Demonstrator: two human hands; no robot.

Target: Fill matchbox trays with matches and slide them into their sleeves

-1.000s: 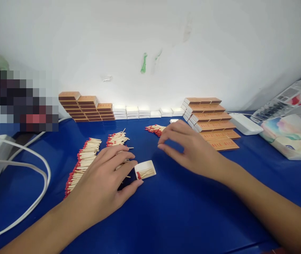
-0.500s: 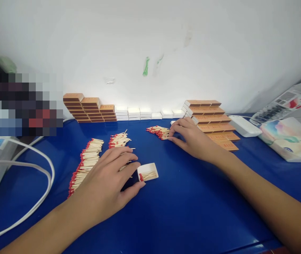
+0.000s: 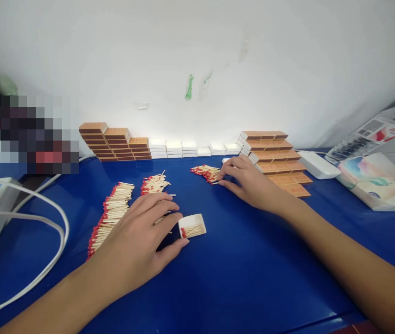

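My left hand [image 3: 149, 225] holds the left end of a small white matchbox tray [image 3: 201, 221] between thumb and finger. Several red-tipped matches [image 3: 192, 231] lie inside it, heads to the left. At the back, my right hand [image 3: 249, 181] has its thumb and forefinger closed on the bare ends of matches at the edge of a small pile [image 3: 202, 172]; how many it grips cannot be made out. Under and beyond my left hand lie a long row of matches [image 3: 116, 204] and a shorter heap [image 3: 155, 182], both partly covered by the hand.
Brown matchboxes [image 3: 116, 144] stand stacked along the wall at left, with a stepped stack [image 3: 276, 157] at right. White trays [image 3: 188, 149] line the wall between them. White cables [image 3: 63, 218] loop at left. A white block [image 3: 319, 164] and a tissue pack [image 3: 374, 181] lie at right.
The view has shifted slightly. A match at my right fingertips now sticks out a little from the pile's near edge. My left hand keeps its hold on the tray.
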